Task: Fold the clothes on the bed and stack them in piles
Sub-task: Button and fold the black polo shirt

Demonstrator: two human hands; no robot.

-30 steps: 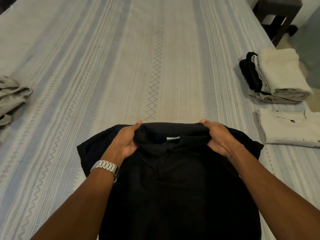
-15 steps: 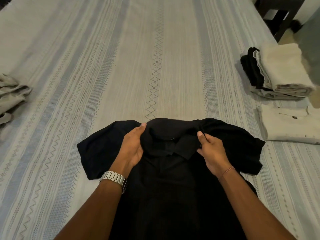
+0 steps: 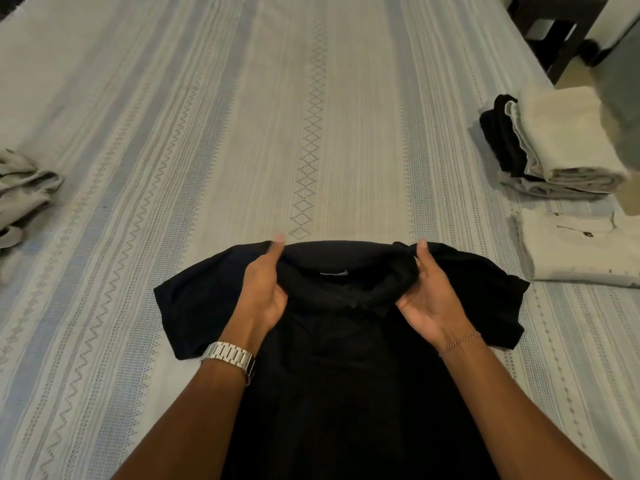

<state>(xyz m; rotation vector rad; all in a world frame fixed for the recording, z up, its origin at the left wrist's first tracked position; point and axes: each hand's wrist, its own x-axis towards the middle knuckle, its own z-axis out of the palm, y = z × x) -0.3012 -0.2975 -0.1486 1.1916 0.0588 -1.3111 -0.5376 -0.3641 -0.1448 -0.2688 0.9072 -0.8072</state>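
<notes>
A black polo shirt (image 3: 339, 358) lies face up on the striped bedspread (image 3: 242, 133), collar away from me, both short sleeves spread out. My left hand (image 3: 265, 292) pinches the left side of the collar. My right hand (image 3: 427, 292) grips the right side of the collar, which is bunched under its fingers. At the right edge of the bed sits a stack of folded clothes (image 3: 557, 143), cream on top with grey and black beneath. A folded cream shirt (image 3: 575, 247) lies flat just in front of that stack.
A crumpled grey-beige garment (image 3: 24, 192) lies at the left edge of the bed. A dark wooden stool (image 3: 554, 26) stands on the floor beyond the bed's far right corner. The middle of the bed is bare bedspread.
My right hand moved from the collar's front flap out to its right side. The left hand shifted slightly up along the collar. The shirt stayed in place.
</notes>
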